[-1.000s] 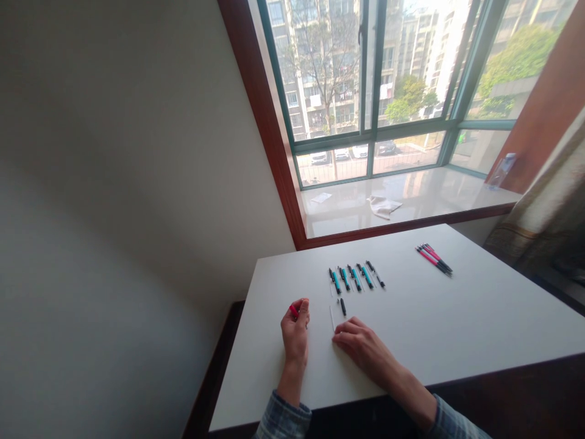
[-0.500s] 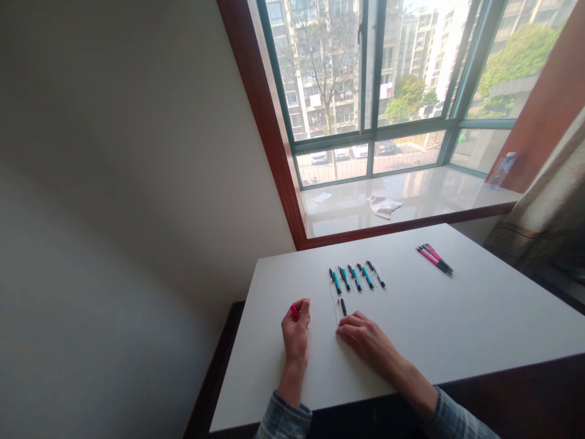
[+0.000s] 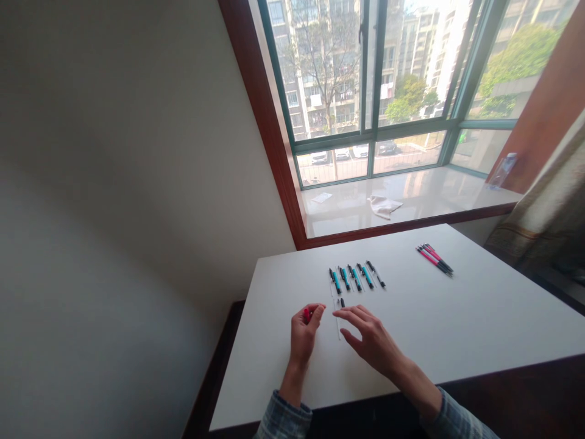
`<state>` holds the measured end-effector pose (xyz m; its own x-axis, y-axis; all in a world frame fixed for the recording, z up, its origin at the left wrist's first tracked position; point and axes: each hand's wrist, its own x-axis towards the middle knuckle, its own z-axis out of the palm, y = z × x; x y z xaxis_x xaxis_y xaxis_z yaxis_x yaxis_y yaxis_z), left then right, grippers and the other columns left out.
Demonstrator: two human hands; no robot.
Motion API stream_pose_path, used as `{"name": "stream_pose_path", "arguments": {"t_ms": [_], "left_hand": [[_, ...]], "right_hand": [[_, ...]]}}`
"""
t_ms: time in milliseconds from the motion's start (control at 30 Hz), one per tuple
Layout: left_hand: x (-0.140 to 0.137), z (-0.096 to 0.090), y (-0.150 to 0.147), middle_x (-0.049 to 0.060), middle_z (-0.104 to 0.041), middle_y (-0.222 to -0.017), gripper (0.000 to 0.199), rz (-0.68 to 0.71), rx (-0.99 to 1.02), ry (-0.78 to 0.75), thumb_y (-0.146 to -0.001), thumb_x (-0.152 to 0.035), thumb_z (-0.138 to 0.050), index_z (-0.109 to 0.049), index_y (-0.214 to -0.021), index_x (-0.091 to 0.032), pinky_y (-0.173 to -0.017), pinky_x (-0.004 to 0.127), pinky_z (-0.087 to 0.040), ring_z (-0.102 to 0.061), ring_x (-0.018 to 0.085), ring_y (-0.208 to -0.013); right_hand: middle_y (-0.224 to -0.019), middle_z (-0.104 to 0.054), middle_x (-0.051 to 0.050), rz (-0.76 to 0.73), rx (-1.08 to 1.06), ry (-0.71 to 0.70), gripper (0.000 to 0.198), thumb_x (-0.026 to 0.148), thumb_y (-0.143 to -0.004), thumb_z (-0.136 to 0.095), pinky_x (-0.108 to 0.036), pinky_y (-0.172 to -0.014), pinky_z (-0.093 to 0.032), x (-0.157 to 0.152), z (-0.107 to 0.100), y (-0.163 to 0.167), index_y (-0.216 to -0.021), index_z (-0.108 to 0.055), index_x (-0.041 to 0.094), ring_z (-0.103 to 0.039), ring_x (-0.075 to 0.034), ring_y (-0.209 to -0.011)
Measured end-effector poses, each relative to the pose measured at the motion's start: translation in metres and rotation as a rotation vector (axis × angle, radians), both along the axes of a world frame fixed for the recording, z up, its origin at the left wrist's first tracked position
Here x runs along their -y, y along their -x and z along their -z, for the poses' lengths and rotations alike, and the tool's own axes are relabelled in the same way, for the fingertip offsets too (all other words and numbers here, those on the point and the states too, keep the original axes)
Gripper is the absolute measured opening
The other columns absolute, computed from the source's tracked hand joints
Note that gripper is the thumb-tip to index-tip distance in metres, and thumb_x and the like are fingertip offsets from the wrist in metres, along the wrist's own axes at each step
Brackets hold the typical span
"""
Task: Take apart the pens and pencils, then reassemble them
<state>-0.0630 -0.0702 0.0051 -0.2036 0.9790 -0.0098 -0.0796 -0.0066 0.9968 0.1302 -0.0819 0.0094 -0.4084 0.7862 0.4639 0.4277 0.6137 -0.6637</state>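
A short red plastic piece (image 3: 306, 314) sits in the left hand (image 3: 302, 335), above the tabletop (image 3: 457, 323) toward its left edge. The left hand's fingers curl narrowly around it; whether their tips pinch another small part I cannot tell. Just beside is the right hand (image 3: 377, 341), thumb and index finger wide apart, apparently holding nothing. Its index finger crosses over 1 thin white rod (image 3: 339, 329), contact unclear, and near the rod's far end lies 1 short black piece (image 3: 342, 302), partly hidden.

The step in hand looks like sorting out slim pen parts; gripping the rod would call for a fine pinch while the left hand stays steady.

Nearer the far edge, 4 turquoise-and-black pen barrels (image 3: 356, 279) line up, with 1 slim black pen part (image 3: 375, 274) at the row's right end. Pink-and-black pens (image 3: 434, 260) lie bunched near the far right corner.
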Motion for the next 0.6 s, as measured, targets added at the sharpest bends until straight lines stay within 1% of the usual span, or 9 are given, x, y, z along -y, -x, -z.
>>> {"name": "stream_pose_path", "arguments": {"t_ms": [67,167,233,300,367,433,467,533,600], "left_hand": [[0.0030,-0.0044,-0.0024,-0.002,-0.055,-0.058,0.037,0.137,-0.073,-0.013,-0.078,-0.049,-0.080,-0.078,-0.082,-0.013,-0.053,0.022,-0.032,-0.041,0.010,-0.055],[0.0064,-0.0099,-0.0049,0.001,-0.064,-0.065,0.034,0.246,-0.133,-0.038,-0.082,-0.047,-0.077,-0.078,-0.079,-0.013,-0.060,0.024,-0.040,-0.051,0.013,-0.062],[0.0076,-0.0113,-0.0053,0.004,-0.070,-0.075,0.033,0.310,-0.151,-0.044,-0.084,-0.046,-0.075,-0.078,-0.085,-0.012,-0.066,0.025,-0.044,-0.057,0.016,-0.070],[0.0080,-0.0104,-0.0049,0.005,-0.072,-0.080,0.034,0.365,-0.162,-0.049,-0.086,-0.046,-0.074,-0.078,-0.090,-0.012,-0.069,0.026,-0.045,-0.058,0.017,-0.073],[0.0078,-0.0079,-0.0039,0.003,-0.067,-0.072,0.036,0.383,-0.182,-0.058,-0.086,-0.047,-0.073,-0.076,-0.083,-0.011,-0.064,0.024,-0.041,-0.053,0.014,-0.067],[0.0074,-0.0054,-0.0031,-0.001,-0.056,-0.060,0.040,0.379,-0.208,-0.065,-0.086,-0.049,-0.072,-0.070,-0.072,-0.011,-0.057,0.023,-0.034,-0.044,0.011,-0.059],[0.0073,-0.0046,-0.0029,-0.002,-0.052,-0.058,0.042,0.379,-0.219,-0.065,-0.086,-0.049,-0.072,-0.068,-0.069,-0.012,-0.056,0.022,-0.032,-0.041,0.010,-0.058],[0.0071,-0.0043,-0.0028,-0.002,-0.051,-0.059,0.043,0.380,-0.235,-0.063,-0.087,-0.050,-0.071,-0.067,-0.068,-0.012,-0.056,0.023,-0.032,-0.041,0.010,-0.059],[0.0069,-0.0053,-0.0030,-0.001,-0.053,-0.062,0.042,0.372,-0.240,-0.054,-0.088,-0.051,-0.069,-0.070,-0.072,-0.012,-0.059,0.023,-0.035,-0.044,0.011,-0.061]], "right_hand": [[-0.128,-0.066,-0.008,-0.009,-0.052,-0.029,0.049,0.013,-0.093,-0.060,-0.043,-0.103,-0.054,-0.0003,-0.0053,0.0008,-0.139,-0.057,0.029,-0.061,-0.025,-0.119],[-0.131,-0.065,-0.008,-0.054,-0.091,-0.062,0.052,0.011,-0.092,-0.061,-0.043,-0.103,-0.054,-0.0018,-0.0096,0.0026,-0.141,-0.055,0.029,-0.060,-0.025,-0.122],[-0.129,-0.066,-0.008,-0.075,-0.107,-0.078,0.050,0.010,-0.093,-0.059,-0.042,-0.101,-0.056,-0.0029,-0.0101,0.0039,-0.139,-0.057,0.029,-0.062,-0.024,-0.119],[-0.124,-0.068,-0.007,-0.083,-0.118,-0.094,0.047,0.008,-0.095,-0.058,-0.040,-0.098,-0.057,-0.0038,-0.0097,0.0050,-0.136,-0.059,0.030,-0.064,-0.023,-0.115],[-0.119,-0.070,-0.006,-0.086,-0.119,-0.108,0.042,0.008,-0.096,-0.057,-0.039,-0.094,-0.058,-0.0041,-0.0092,0.0059,-0.132,-0.062,0.029,-0.065,-0.022,-0.110],[-0.116,-0.071,-0.006,-0.084,-0.111,-0.122,0.038,0.009,-0.097,-0.056,-0.037,-0.091,-0.059,-0.0039,-0.0087,0.0064,-0.128,-0.065,0.029,-0.066,-0.022,-0.106],[-0.115,-0.071,-0.006,-0.081,-0.107,-0.128,0.036,0.009,-0.097,-0.056,-0.037,-0.090,-0.059,-0.0036,-0.0084,0.0065,-0.126,-0.065,0.029,-0.066,-0.021,-0.104],[-0.113,-0.072,-0.006,-0.073,-0.105,-0.137,0.035,0.009,-0.097,-0.057,-0.036,-0.089,-0.059,-0.0031,-0.0077,0.0063,-0.125,-0.066,0.028,-0.066,-0.021,-0.103],[-0.112,-0.072,-0.006,-0.054,-0.114,-0.139,0.035,0.009,-0.096,-0.058,-0.037,-0.089,-0.058,-0.0036,-0.0069,0.0055,-0.125,-0.066,0.028,-0.066,-0.022,-0.103]]}}
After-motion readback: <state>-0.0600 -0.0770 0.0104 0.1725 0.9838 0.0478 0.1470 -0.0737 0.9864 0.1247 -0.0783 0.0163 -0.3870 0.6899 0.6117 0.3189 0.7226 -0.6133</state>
